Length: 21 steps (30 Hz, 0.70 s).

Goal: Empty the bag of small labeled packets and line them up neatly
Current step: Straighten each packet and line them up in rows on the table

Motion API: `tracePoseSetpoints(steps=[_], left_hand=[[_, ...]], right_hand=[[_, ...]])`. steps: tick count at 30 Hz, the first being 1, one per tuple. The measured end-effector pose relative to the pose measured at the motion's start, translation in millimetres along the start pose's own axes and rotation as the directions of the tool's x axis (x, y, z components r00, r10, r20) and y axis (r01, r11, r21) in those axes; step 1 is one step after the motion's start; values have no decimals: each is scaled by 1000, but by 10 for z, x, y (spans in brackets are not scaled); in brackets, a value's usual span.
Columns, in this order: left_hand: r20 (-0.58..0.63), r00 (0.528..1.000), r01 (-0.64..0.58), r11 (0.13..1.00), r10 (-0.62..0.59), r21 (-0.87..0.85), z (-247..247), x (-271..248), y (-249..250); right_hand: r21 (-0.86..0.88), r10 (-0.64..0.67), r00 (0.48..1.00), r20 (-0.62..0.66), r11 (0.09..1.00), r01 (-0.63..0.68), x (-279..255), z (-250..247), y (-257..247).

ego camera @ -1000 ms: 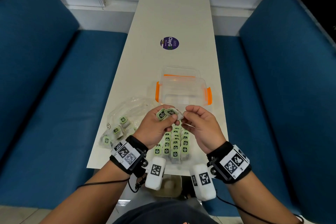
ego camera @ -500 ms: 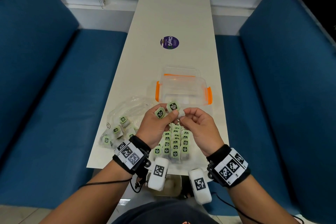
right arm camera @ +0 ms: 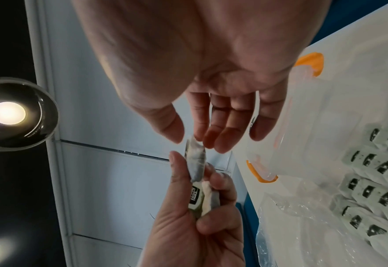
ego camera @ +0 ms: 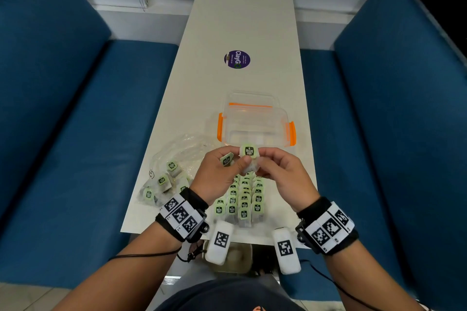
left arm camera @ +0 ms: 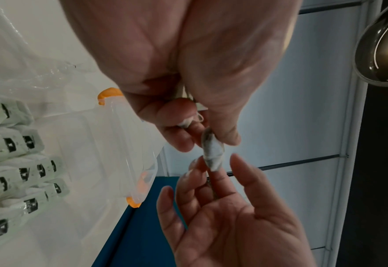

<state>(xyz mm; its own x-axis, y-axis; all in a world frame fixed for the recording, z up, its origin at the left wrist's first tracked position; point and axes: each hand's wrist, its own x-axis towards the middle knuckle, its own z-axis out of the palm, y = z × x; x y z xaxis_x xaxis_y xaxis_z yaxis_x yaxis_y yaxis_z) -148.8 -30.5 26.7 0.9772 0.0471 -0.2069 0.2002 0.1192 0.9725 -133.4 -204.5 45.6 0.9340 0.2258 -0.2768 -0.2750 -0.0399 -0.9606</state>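
Left hand (ego camera: 219, 175) and right hand (ego camera: 279, 174) both pinching one packet (ego camera: 249, 151) above rows of packets (ego camera: 242, 201) on the counter (ego camera: 242, 33), bag (ego camera: 171, 171) at left

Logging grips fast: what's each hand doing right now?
Left hand: closed, holding two packets.
Right hand: fingers pinching the upper packet's other end.

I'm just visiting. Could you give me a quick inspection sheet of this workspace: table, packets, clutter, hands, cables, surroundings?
Surface: narrow white table with a round purple sticker.
Job's things: packets in rows near the front edge; clear bag beside them with some packets inside.
Clutter: clear box with orange clips.
Hands: left hand holds two packets; right hand pinches the upper packet too.
Cables: black cable from the left wrist.
Surroundings: blue benches on both sides.
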Motion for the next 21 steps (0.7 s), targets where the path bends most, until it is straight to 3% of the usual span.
tracePoseSetpoints(steps=[3, 9, 21], left_hand=[[12, 1000, 12, 1000, -12, -17, -13, -5, 9], [110, 994, 13, 1000, -14, 4, -19, -16, 18], [197, 980, -37, 979, -3, 200, -51, 27, -14]], right_hand=[[-74, -30, 999, 38, 997, 33, 32, -1, 14], [-28, -8, 1000, -18, 1000, 8, 89, -9, 47], [-52, 24, 996, -85, 998, -29, 133, -48, 57]])
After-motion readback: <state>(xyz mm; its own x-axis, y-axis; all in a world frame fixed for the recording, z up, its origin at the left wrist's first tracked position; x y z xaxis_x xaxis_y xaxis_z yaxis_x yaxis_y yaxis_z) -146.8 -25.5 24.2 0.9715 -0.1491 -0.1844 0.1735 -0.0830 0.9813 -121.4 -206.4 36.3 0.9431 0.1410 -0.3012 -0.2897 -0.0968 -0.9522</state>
